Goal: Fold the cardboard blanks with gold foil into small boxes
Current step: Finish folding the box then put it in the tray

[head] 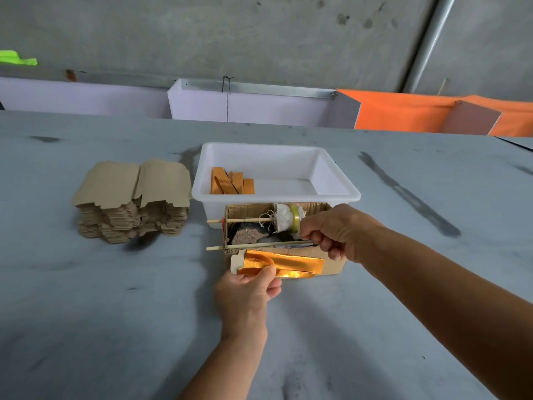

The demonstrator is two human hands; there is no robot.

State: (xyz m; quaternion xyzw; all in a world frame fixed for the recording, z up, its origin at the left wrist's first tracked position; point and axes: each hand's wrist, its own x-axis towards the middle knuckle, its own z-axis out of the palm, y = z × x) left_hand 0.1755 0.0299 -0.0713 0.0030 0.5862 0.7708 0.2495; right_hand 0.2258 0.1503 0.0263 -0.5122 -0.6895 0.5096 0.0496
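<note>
Gold-foil blank (284, 265), partly folded with its shiny side up, lies just in front of the open cardboard box (331, 265), touching its front wall. The left hand (249, 287) holds the blank at its near left end, thumb pressed on the foil and fingers (274, 290) curled under the edge. The right hand (334, 230) reaches over the right end of the cardboard box, its fingers pinched together on the end of a thin wooden stick (259, 245) that lies across the box top near the front wall. A second stick (239, 220) crosses the box farther back, carrying a roll of clear tape (294, 213) and a scrap of white cloth (282, 216). Behind the cardboard box, touching it, stands a white plastic tub (337, 180) with a few folded gold pieces (232, 183) in its left part. Left of the cardboard box, well apart on the grey desk (101, 313), sits a stack of flat brown blanks (131, 197).
</note>
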